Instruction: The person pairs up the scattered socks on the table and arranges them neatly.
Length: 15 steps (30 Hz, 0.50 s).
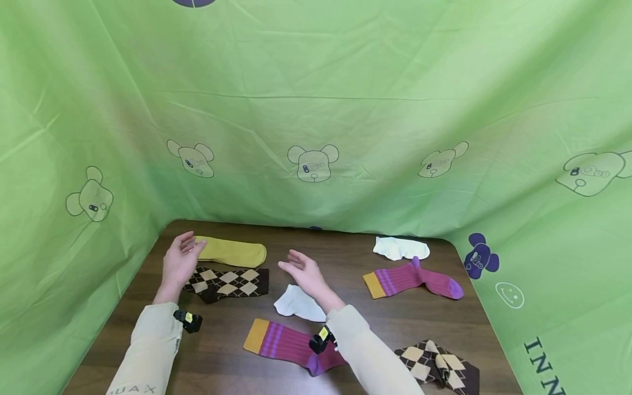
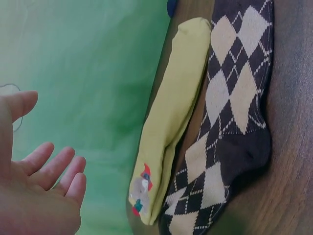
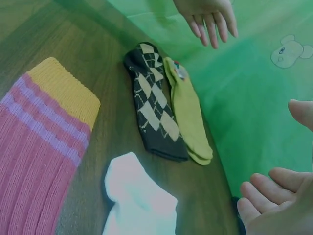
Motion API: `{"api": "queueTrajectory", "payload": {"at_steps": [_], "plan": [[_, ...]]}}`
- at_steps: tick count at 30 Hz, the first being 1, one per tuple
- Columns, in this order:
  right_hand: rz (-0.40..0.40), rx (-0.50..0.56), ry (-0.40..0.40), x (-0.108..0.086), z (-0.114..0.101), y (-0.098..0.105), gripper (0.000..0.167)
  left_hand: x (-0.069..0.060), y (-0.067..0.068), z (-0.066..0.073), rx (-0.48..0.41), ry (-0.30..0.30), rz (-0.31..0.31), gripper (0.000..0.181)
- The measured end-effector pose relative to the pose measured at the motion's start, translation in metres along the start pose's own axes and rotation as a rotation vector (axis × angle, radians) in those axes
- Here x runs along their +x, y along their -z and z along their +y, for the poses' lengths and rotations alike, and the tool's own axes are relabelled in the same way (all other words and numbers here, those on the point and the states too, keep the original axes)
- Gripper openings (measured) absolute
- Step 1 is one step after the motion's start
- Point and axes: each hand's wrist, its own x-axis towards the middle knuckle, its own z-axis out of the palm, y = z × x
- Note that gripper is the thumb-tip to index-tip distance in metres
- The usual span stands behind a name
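Note:
My left hand [image 1: 179,265] hovers above the table's left side with relaxed fingers, holding nothing. Nearest to it is a yellow sock [image 1: 232,252], which has a small coloured motif at one end in the left wrist view. Beside that sock lies a dark brown argyle sock [image 1: 237,282]. My right hand [image 1: 307,277], also holding nothing, is raised near the middle, fingers loosely extended. Close below it a white ankle sock [image 1: 298,303] lies partly covered by the wrist. A pink-purple ribbed sock [image 1: 288,341] with a mustard cuff is partly hidden by the right forearm.
Farther right lie another white sock [image 1: 401,248], a second pink-purple sock [image 1: 410,278] and another argyle sock [image 1: 441,366], bunched near the front. The brown wooden table [image 1: 222,373] is bounded by a green printed cloth [image 1: 316,126] at the back and sides.

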Motion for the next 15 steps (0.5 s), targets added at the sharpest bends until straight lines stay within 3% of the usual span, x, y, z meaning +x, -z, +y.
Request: {"api": "queueTrajectory", "payload": {"at_steps": [15], "plan": [[0.045, 0.021, -0.016, -0.005, 0.001, 0.021, 0.069, -0.004, -0.020, 0.006, -0.029, -0.058, -0.080, 0.065]]}}
